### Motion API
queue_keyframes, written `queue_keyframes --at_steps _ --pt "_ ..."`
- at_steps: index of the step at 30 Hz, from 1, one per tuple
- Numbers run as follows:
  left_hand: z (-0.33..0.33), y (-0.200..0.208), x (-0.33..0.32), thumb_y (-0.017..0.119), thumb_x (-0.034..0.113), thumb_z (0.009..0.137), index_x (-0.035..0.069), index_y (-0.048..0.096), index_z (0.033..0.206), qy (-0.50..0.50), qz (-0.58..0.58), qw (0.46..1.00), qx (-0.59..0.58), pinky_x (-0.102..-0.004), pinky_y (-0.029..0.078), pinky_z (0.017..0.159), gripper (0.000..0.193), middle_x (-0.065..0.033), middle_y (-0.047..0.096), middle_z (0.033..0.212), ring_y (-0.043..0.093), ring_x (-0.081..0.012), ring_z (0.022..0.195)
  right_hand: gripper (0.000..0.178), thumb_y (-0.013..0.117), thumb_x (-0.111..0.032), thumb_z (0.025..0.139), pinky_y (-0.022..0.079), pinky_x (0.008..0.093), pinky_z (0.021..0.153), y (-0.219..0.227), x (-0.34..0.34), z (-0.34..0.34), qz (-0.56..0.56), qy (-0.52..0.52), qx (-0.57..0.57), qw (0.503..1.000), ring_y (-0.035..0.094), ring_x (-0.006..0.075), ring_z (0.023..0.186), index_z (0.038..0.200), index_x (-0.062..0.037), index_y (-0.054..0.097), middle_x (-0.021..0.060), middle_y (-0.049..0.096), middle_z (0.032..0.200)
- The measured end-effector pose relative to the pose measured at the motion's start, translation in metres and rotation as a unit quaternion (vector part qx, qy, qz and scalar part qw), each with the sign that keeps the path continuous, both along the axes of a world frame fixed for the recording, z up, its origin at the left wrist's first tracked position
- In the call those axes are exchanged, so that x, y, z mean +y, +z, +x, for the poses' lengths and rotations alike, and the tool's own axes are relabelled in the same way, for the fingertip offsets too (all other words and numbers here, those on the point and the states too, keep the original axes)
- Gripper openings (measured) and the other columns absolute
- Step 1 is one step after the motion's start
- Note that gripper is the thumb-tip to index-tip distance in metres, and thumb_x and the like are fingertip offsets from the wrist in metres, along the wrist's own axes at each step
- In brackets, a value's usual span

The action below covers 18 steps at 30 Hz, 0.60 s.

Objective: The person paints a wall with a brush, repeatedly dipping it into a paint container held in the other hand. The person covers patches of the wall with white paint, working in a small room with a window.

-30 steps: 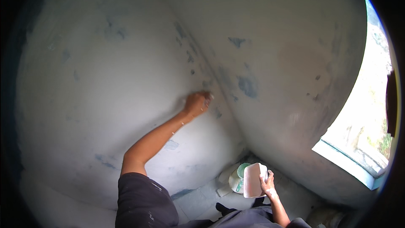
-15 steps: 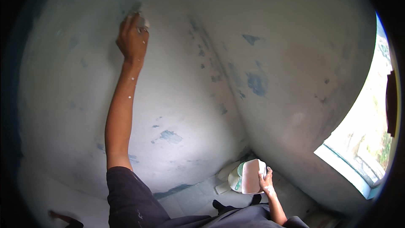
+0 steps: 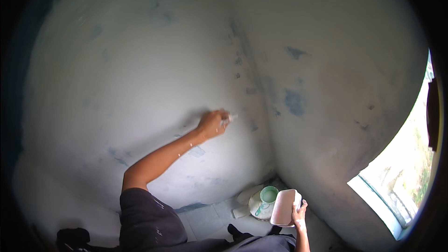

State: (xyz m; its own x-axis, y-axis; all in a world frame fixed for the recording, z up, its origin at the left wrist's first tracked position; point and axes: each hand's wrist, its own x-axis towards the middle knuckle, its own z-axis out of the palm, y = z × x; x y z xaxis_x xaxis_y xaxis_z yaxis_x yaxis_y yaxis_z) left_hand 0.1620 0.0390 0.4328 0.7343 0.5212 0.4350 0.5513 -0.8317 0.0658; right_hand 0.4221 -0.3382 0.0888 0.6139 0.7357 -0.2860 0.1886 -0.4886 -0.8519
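Observation:
My left hand [image 3: 213, 125] is closed around a small pale hand tool [image 3: 230, 118] at the wall, below the middle of the picture. Blur and the fingers hide most of the tool's shape. White specks dot that hand and forearm. The wall [image 3: 154, 74] carries a whitish coat with bluish bare patches. Low on the right, my right hand [image 3: 299, 215] grips the right side of a shallow rectangular white tray [image 3: 283, 208], its inside pinkish. White smears mark the fingers.
Beside the tray, a green cup [image 3: 269, 194] sits on a round whitish bucket [image 3: 255, 204] in the corner. A second wall [image 3: 326, 98] meets the first. A bright window opening [image 3: 396, 168] lies at right. A dark shape [image 3: 72, 239] shows at lower left.
My left hand has swept down and to the right across the wall with the tool. The tray has dropped slightly, uncovering more of the green cup. The view has shifted a little.

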Motion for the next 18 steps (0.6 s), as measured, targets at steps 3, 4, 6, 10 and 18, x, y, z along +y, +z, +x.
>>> queue_keyframes --at_steps 3,4,6,10,18 --pt "-0.005 0.089 0.021 0.071 0.016 0.081 0.007 0.069 0.093 -0.007 0.048 0.992 -0.118 -0.0364 0.054 0.07 0.015 -0.0136 0.071 0.087 0.068 -0.033 0.078 0.079 0.054 -0.044 0.096 0.03 0.048 0.114 0.004 0.001 0.002 0.001 0.002 -0.011 1.0 0.031 0.0481 0.138 0.146 0.0054 0.018 0.0369 0.027 0.147" --pt "-0.019 0.126 0.039 0.073 0.018 0.081 0.005 0.068 0.093 -0.026 0.126 0.986 -0.109 -0.0352 0.054 0.071 0.019 -0.0154 0.071 0.087 0.068 -0.0339 0.081 0.08 0.055 -0.045 0.096 0.03 0.0478 0.114 -0.002 0.003 0.004 0.014 0.016 -0.019 1.0 0.031 0.0481 0.138 0.146 0.0056 0.018 0.0367 0.027 0.148" --pt "-0.037 0.219 0.051 0.077 0.022 0.079 -0.001 0.067 0.095 0.009 0.287 0.943 -0.168 -0.0361 0.055 0.074 0.03 -0.0197 0.071 0.089 0.07 -0.0349 0.085 0.08 0.055 -0.045 0.095 0.03 0.0479 0.114 0.001 0.008 0.002 0.016 0.02 -0.012 1.0 0.032 0.048 0.138 0.146 0.0055 0.018 0.0364 0.028 0.148" --pt "-0.06 0.387 0.0 0.076 0.024 0.083 -0.006 0.071 0.092 0.131 0.429 0.856 -0.256 -0.0349 0.054 0.077 0.032 -0.0193 0.073 0.09 0.072 -0.0308 0.088 0.08 0.056 -0.046 0.095 0.03 0.0497 0.113 0.007 0.025 -0.005 0.039 0.027 -0.001 0.999 0.031 0.0497 0.137 0.146 0.0045 0.019 0.0363 0.028 0.147" --pt "-0.059 0.376 0.025 0.07 0.012 0.078 0.007 0.07 0.109 0.142 0.627 0.728 -0.237 -0.0378 0.055 0.081 0.031 -0.0131 0.07 0.107 0.068 -0.0323 0.092 0.078 0.053 -0.045 0.096 0.03 0.0494 0.113 0.008 0.034 -0.012 0.039 0.054 0.005 0.998 0.032 0.05 0.136 0.146 0.0034 0.018 0.0353 0.027 0.148"
